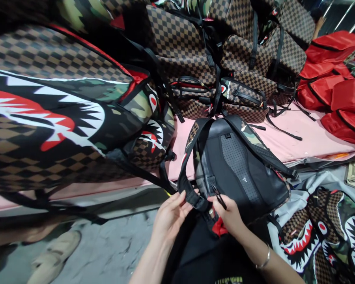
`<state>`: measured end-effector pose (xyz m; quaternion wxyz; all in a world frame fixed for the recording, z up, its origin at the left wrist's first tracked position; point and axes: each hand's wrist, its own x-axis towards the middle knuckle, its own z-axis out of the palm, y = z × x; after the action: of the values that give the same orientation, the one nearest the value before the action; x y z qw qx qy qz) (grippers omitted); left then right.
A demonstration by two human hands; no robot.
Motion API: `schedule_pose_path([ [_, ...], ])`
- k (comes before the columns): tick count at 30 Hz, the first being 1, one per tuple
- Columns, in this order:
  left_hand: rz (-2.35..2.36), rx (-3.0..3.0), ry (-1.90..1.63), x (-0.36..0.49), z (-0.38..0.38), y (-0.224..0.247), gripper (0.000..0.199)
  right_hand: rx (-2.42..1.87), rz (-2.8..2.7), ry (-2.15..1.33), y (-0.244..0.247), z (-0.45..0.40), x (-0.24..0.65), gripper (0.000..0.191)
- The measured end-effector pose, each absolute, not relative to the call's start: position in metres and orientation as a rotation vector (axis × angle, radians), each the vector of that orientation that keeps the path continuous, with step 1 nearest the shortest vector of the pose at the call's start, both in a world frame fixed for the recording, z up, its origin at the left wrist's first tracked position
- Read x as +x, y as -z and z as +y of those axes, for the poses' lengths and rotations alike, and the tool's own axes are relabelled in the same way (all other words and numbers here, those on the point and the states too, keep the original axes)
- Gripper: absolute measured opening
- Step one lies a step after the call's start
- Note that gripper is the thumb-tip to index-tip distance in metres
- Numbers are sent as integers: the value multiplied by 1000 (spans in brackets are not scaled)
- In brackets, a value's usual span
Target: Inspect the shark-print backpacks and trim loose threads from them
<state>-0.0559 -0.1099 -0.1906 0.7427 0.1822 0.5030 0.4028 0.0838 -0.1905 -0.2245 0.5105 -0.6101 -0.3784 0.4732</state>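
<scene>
A black backpack (207,150) lies with its padded back panel up at the near edge of the pink-covered table. My left hand (173,209) is closed on one of its shoulder straps (185,183), close to the black plastic buckle (200,202). Small dark thread snips (219,198) are gripped in my right hand (229,215), their pointed tip over the lower corner of the backpack. The fingertips of this hand are next to the strap end by the buckle. Red material (219,228) shows just beneath it.
Large checkered shark-mouth bags (44,118) stand at left, with checkered backpacks (177,39) piled behind. Red bags (322,88) are stacked at far right on the pink table surface (286,136). More shark-print bags (301,236) lie low at right. A co-worker's shoe (56,252) is on the floor.
</scene>
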Motion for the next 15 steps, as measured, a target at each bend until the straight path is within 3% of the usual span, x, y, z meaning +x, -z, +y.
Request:
schedule_pose_path([
  [6, 1109, 362, -921, -53, -110, 184, 11, -1517, -985, -980, 211, -198, 94, 13],
  [11, 1107, 401, -926, -49, -117, 176, 9, -1510, -1450, -668, 210, -188, 85, 26],
  [15, 1101, 424, -928, -43, -122, 173, 14, -1557, -1641, -441, 216, -181, 75, 20],
])
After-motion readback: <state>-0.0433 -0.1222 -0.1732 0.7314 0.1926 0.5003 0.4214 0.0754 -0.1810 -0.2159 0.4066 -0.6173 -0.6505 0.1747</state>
